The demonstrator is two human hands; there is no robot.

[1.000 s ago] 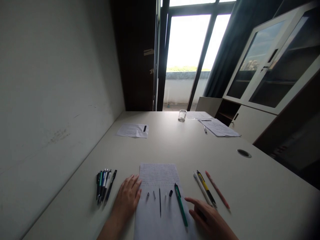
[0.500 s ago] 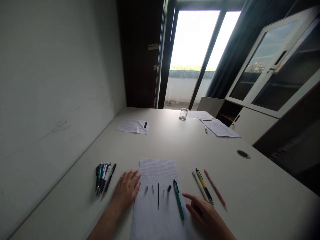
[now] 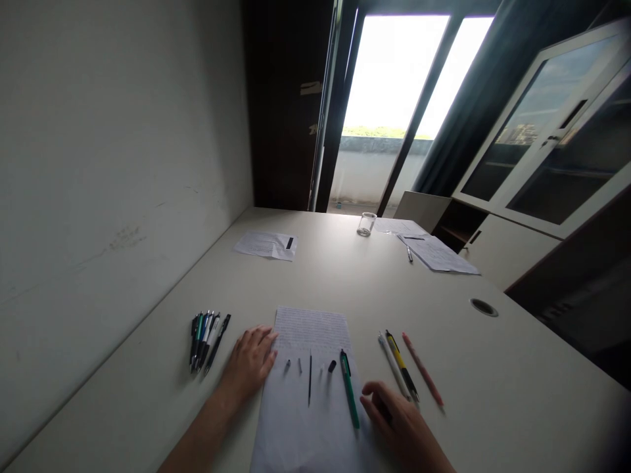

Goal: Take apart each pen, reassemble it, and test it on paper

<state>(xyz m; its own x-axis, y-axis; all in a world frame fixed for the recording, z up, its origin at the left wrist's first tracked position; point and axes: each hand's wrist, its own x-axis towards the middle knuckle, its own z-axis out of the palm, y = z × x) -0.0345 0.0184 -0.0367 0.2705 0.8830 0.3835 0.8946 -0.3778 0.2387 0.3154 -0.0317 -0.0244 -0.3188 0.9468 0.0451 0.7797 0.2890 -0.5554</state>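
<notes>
Head view: your right hand (image 3: 397, 426) has curled in beside the green pen (image 3: 349, 397); your left hand (image 3: 250, 363) stays flat on the paper (image 3: 305, 433).

Compared with a second ago, your right forefinger no longer points toward the pen. The right fingers are now bent toward the palm, just right of the pen's lower end and not touching it. You cannot tell whether they enclose anything. Your left fingers lie straight and close together, tips on the paper's left edge, gripping nothing. The pen has not moved: it lies on the paper, right of the refill (image 3: 309, 380) and the small parts (image 3: 332, 366) set in a row. The pen bundle (image 3: 204, 340) at left and the three pens (image 3: 403, 366) at right lie untouched. The pen is still ungripped.
</notes>
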